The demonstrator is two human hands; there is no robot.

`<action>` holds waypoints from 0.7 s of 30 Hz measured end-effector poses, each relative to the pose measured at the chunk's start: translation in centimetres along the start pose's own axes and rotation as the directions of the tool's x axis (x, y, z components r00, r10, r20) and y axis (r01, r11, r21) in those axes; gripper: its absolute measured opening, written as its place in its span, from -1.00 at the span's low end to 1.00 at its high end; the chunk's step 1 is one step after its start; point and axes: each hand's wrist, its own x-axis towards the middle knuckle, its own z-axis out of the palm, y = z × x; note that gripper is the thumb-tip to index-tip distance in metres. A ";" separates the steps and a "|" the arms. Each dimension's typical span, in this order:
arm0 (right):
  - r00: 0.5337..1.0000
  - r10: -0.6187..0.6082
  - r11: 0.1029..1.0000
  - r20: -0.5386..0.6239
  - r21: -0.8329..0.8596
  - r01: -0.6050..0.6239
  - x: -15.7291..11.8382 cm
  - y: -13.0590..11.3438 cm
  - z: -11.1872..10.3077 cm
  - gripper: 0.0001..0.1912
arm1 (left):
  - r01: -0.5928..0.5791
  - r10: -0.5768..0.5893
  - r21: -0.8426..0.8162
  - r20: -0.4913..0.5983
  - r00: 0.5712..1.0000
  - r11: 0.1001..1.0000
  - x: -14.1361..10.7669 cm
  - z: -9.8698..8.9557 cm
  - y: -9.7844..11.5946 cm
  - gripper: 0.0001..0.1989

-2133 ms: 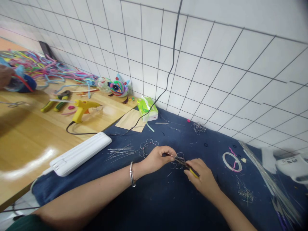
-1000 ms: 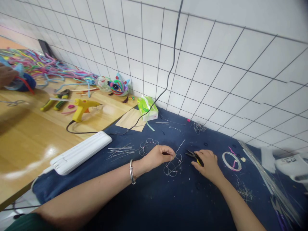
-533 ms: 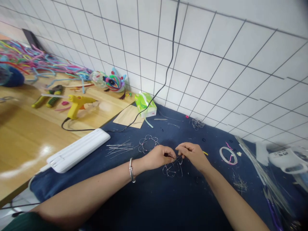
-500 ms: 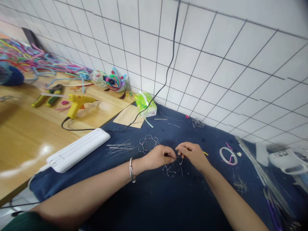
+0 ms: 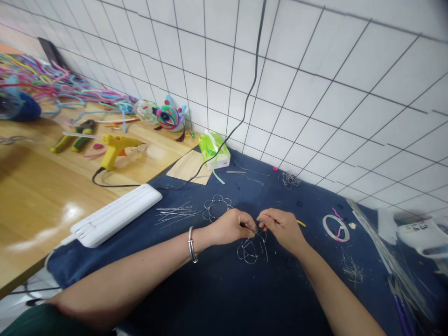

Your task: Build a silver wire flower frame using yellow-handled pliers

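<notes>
My left hand [image 5: 235,227], with a silver bangle on its wrist, pinches a looped wire piece [image 5: 249,251] that hangs below the fingers over the dark blue cloth [image 5: 224,298]. My right hand [image 5: 280,227] is closed beside it, thumb and fingertips pinched near the top of the same piece; the fingers hide the exact grip point. Just behind my left hand lies a flower-shaped wire ring [image 5: 216,206] with small reddish beads. Straight wire pieces [image 5: 177,213] lie in a loose pile to its left.
A white power strip [image 5: 117,214] lies along the cloth's left side. On the wooden table rest a yellow glue gun [image 5: 114,148] and pliers [image 5: 82,135]. Tissues [image 5: 214,148] stand near the tiled wall. At right are a white ring [image 5: 336,228], scissors [image 5: 401,305] and clear strands [image 5: 381,247].
The view has shifted slightly. Both hands stay close together at the looped wire piece, which has turned a little beneath the fingers.
</notes>
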 end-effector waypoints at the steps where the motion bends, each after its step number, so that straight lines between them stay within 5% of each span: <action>1: 1.000 -0.026 0.999 -0.003 -0.020 0.026 -0.1 -0.1 0.0 -0.75 | -0.001 0.001 0.003 0.000 1.000 1.000 0.0 0.0 0.0 -0.86; 12: 0.997 0.037 0.998 -0.068 0.060 -0.033 -0.5 0.1 -0.5 -0.74 | -0.066 0.066 -0.024 0.021 0.998 0.998 -0.3 -0.2 1.3 -0.83; 21: 0.997 0.053 0.988 -0.064 0.146 -0.043 -0.7 0.3 -0.1 -0.74 | 0.033 -0.013 -0.287 0.072 0.997 0.957 -0.4 0.0 1.1 -0.84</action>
